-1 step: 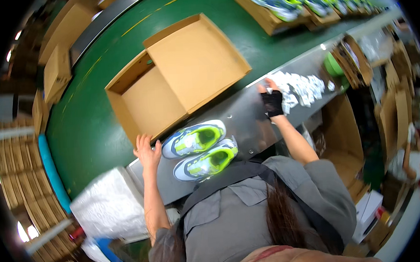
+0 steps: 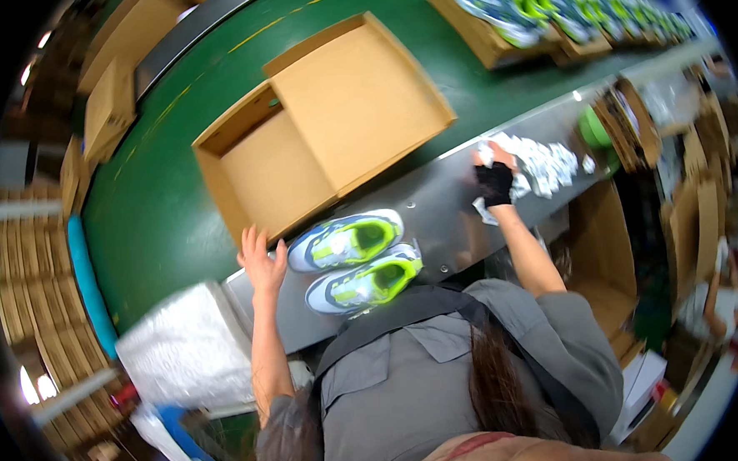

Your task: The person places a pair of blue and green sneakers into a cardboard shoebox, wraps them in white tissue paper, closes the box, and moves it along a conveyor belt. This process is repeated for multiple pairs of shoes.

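My left hand is at the near left corner of an open brown cardboard shoebox, fingers spread and fingertips against its edge. A pair of white, grey and lime-green sneakers lies side by side just right of this hand: the farther sneaker and the nearer sneaker. My right hand, in a black fingerless glove, rests at the left side of a pile of small white packets. White shows between its thumb and bent fingers, which seem closed on a packet; blur softens the detail.
More sneakers stand in a row on boxes at the far right of the green table. A metal ledge runs along its near side. A plastic-wrapped white stack sits at left, a cardboard carton below right. Another person is at far right.
My right hand has moved a little right, onto the packets, and its fingers have drawn in. My left hand stays at the box corner. The whole view has shifted slightly.
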### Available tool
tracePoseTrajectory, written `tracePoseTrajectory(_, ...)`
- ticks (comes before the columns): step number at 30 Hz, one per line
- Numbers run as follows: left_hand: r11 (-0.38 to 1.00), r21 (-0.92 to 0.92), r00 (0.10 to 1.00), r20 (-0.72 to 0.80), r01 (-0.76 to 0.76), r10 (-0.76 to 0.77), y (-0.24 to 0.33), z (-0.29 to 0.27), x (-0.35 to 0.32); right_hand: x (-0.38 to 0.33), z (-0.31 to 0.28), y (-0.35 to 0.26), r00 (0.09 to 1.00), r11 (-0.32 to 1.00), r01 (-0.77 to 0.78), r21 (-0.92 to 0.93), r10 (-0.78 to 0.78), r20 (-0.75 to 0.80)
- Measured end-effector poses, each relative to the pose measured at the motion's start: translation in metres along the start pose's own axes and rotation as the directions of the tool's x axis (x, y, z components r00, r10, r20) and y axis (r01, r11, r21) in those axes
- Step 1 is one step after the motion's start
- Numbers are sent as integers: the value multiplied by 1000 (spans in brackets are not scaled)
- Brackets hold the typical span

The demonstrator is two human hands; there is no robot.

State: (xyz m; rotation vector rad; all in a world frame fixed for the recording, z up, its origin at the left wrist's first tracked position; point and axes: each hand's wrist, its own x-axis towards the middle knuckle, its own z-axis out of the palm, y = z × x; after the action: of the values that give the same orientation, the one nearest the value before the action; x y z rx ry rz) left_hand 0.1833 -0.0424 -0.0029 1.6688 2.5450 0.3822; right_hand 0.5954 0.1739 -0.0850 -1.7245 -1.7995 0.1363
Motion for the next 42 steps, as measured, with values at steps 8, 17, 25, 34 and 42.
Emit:
tracePoseTrajectory(8, 907, -370, 796, -476, 203, -373, -89, -43, -63, 2, 20, 77, 923, 803, 366, -470, -379, 71)
tracePoseTrajectory(17, 536, -133, 496, -246, 834, -833, -245, -52, -204, 55, -50, -77, 987, 886, 124, 446, -63, -149)
tracePoseTrajectory(25, 389, -6, 387, -91, 921, -917, -246, -62, -200, -11, 28, -287, 521, 639, 436, 634, -754, 400)
tracePoseTrajectory(34, 651, -162, 477, -555, 742, -681, -311, -83, -235, -71, 78, -321, -12, 555, 730, 398, -573, 820)
tracePoseTrajectory(42, 678, -730, 570, -519, 92, -637, -172, -220, -113, -76, 50, -341, -40, 572, 626, 530, -655, 754)
